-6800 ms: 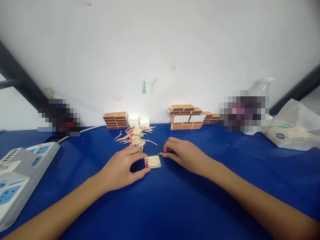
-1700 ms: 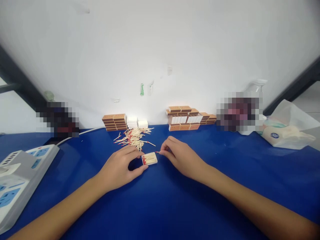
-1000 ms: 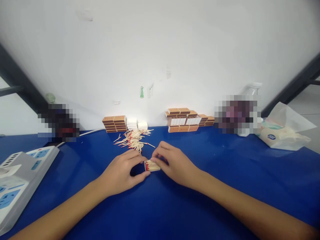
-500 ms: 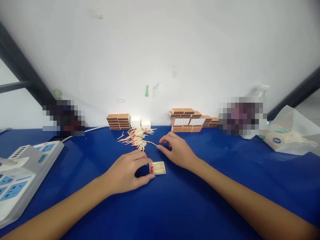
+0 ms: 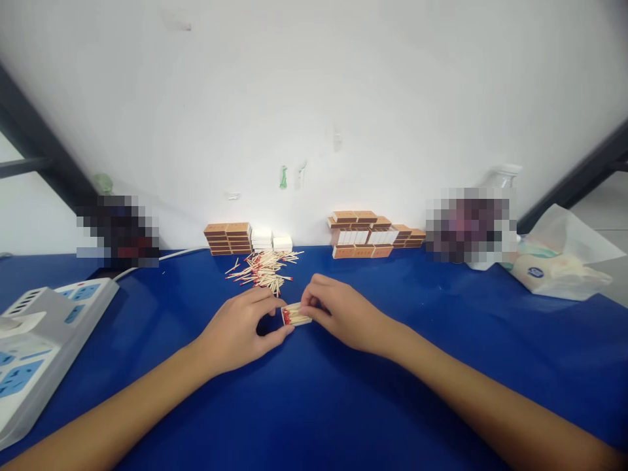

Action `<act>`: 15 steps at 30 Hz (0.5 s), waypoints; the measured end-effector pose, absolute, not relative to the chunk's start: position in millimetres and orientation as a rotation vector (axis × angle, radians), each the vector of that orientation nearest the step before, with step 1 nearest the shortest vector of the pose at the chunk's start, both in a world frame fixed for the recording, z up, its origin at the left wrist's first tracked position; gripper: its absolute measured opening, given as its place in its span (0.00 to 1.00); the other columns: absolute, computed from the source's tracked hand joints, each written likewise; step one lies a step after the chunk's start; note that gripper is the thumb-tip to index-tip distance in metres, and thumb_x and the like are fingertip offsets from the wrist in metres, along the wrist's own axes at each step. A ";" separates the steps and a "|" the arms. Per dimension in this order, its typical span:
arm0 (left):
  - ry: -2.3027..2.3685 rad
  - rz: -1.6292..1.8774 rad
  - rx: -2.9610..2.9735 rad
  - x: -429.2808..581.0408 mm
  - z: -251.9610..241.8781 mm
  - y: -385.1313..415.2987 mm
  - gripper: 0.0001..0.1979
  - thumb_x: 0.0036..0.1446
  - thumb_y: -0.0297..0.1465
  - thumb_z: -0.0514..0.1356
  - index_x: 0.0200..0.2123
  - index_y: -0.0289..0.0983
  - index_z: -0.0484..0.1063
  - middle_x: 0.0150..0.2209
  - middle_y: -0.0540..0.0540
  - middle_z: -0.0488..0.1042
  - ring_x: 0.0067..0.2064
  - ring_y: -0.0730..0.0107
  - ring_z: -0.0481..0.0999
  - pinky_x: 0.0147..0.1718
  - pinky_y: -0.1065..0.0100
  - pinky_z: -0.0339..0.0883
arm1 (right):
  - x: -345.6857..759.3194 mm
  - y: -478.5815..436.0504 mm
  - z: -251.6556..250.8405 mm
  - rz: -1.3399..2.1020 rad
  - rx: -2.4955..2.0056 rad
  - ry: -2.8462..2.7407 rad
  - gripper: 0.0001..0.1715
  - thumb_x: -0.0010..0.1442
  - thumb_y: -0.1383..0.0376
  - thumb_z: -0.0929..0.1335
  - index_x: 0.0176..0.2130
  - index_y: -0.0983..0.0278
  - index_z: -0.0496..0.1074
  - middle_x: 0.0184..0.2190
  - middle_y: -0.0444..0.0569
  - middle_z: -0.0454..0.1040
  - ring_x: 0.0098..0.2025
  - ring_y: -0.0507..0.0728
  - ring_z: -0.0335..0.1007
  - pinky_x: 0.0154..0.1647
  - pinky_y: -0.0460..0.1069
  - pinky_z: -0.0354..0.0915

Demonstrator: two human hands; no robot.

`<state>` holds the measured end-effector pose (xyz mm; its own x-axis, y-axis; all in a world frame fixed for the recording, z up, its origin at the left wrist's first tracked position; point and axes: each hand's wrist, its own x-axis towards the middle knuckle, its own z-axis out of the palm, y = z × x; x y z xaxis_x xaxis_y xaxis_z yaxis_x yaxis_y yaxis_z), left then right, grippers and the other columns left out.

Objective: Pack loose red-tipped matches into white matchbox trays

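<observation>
My left hand has thumb and fingers closed on the left end of a small white matchbox tray. Inside the tray, several matches lie lengthwise with their red heads to the left. Over the tray's right end is my right hand, its thumb and fingertips pinched together on a match at the layer's top; the fingers hide most of that match. Beyond my hands, a loose heap of red-tipped matches spreads over the blue tabletop.
Brown matchboxes are stacked by the wall, beside white trays. More matchboxes and white pieces form a pile to the right. A power strip lies at left, a tissue pack at far right.
My right hand has moved left and nearer, from the edge of the match heap to the tray, carrying a match. My left hand still holds the tray, which sits slightly farther up the view.
</observation>
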<state>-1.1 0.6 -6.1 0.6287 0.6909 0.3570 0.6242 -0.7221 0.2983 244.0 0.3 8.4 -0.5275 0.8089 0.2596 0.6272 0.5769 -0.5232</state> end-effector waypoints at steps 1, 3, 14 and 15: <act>1.097 0.681 2.704 -1.2 -6.3 0.6 0.12 0.65 0.39 0.63 0.45 0.39 0.78 0.37 0.46 0.75 0.38 0.64 0.75 0.34 0.65 0.68 | 242.4 -1.3 8.1 0.504 -1.162 -2.357 0.05 0.69 0.70 0.69 0.38 0.63 0.73 0.37 0.46 0.71 0.38 0.53 0.68 0.40 0.48 0.63; 1.095 0.669 2.700 -1.7 -6.1 0.5 0.12 0.65 0.40 0.63 0.46 0.39 0.78 0.38 0.46 0.75 0.38 0.64 0.75 0.35 0.65 0.68 | 240.7 -1.5 5.8 0.524 -1.183 -2.368 0.06 0.69 0.72 0.68 0.38 0.64 0.74 0.37 0.46 0.70 0.37 0.53 0.67 0.39 0.48 0.63; 1.048 0.648 2.681 -1.8 -5.5 0.4 0.13 0.66 0.41 0.62 0.47 0.39 0.77 0.39 0.46 0.75 0.41 0.63 0.75 0.39 0.63 0.69 | 238.9 -2.8 -2.1 0.602 -1.108 -2.297 0.05 0.67 0.71 0.70 0.39 0.63 0.76 0.37 0.44 0.70 0.34 0.50 0.66 0.36 0.47 0.61; 1.048 0.643 2.679 -1.8 -5.5 0.6 0.13 0.66 0.41 0.62 0.47 0.40 0.77 0.39 0.46 0.75 0.41 0.63 0.75 0.39 0.64 0.69 | 238.8 -2.8 -2.2 0.594 -1.106 -2.293 0.04 0.67 0.71 0.70 0.39 0.63 0.76 0.37 0.44 0.69 0.33 0.50 0.66 0.36 0.47 0.61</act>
